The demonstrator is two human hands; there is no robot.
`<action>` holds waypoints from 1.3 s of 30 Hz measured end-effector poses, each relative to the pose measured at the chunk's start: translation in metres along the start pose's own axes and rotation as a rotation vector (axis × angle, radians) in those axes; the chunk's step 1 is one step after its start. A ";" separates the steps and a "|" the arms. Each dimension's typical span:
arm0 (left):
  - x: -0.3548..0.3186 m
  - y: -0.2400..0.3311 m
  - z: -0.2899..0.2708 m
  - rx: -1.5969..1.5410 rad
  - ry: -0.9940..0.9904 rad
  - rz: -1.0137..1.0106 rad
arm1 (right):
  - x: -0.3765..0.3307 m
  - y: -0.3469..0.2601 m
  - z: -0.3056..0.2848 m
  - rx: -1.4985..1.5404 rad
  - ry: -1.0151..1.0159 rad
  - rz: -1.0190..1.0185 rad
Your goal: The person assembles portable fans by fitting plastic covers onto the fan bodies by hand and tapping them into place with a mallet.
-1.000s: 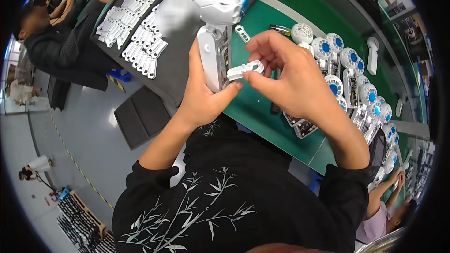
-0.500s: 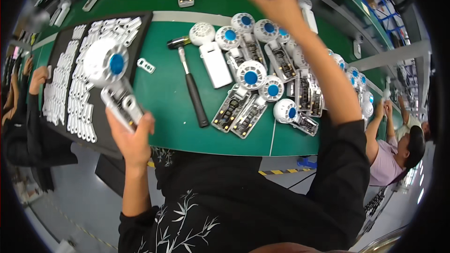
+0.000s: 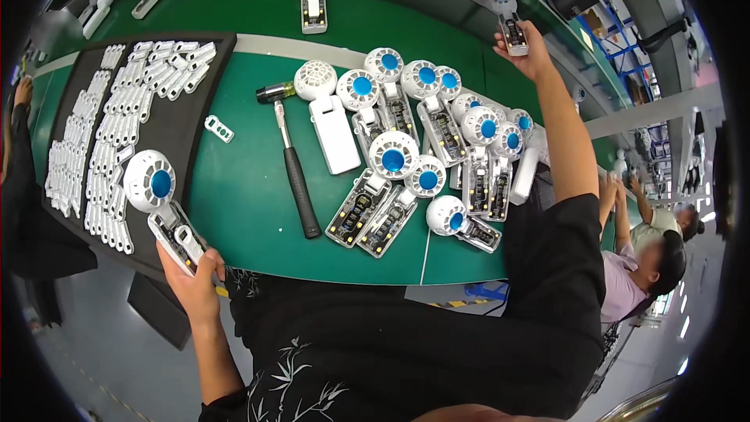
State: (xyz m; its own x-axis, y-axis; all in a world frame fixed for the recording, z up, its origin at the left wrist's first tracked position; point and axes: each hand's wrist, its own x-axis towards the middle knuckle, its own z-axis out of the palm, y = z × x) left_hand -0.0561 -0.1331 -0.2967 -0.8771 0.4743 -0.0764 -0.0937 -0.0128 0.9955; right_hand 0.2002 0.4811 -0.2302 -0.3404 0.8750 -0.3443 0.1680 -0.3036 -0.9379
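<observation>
Left hand (image 3: pixel 191 277) is closed round the open handle of a white handheld fan with a blue hub (image 3: pixel 160 203), down at the near edge of the green bench (image 3: pixel 242 203). Right hand (image 3: pixel 531 51) is stretched out far, fingers wrapped on another small white fan unit (image 3: pixel 509 23). In between sit a heap of similar fans (image 3: pixel 426 141) and a black-handled hammer (image 3: pixel 293 164).

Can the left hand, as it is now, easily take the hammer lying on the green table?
Probably not at once. The left hand is already closed on a small white fan at the table's near edge, so it is occupied. The hammer itself lies uncovered on the green table, with nothing between them.
</observation>
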 end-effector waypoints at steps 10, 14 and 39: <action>0.001 0.005 -0.007 -0.101 -0.036 0.003 | -0.055 -0.002 0.068 -0.070 -0.233 -0.171; 0.005 -0.002 -0.017 -0.209 -0.035 0.010 | -0.123 -0.005 0.134 -0.412 -0.403 -0.194; -0.005 0.011 -0.058 -0.753 -0.237 -0.262 | -0.215 0.121 0.353 -1.350 -0.286 -0.893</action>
State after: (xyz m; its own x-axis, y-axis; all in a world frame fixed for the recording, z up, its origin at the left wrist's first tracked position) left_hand -0.0799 -0.1862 -0.2884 -0.6682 0.7158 -0.2027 -0.6451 -0.4217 0.6372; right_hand -0.0334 0.1232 -0.2846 -0.8901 0.4418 0.1117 0.4209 0.8911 -0.1697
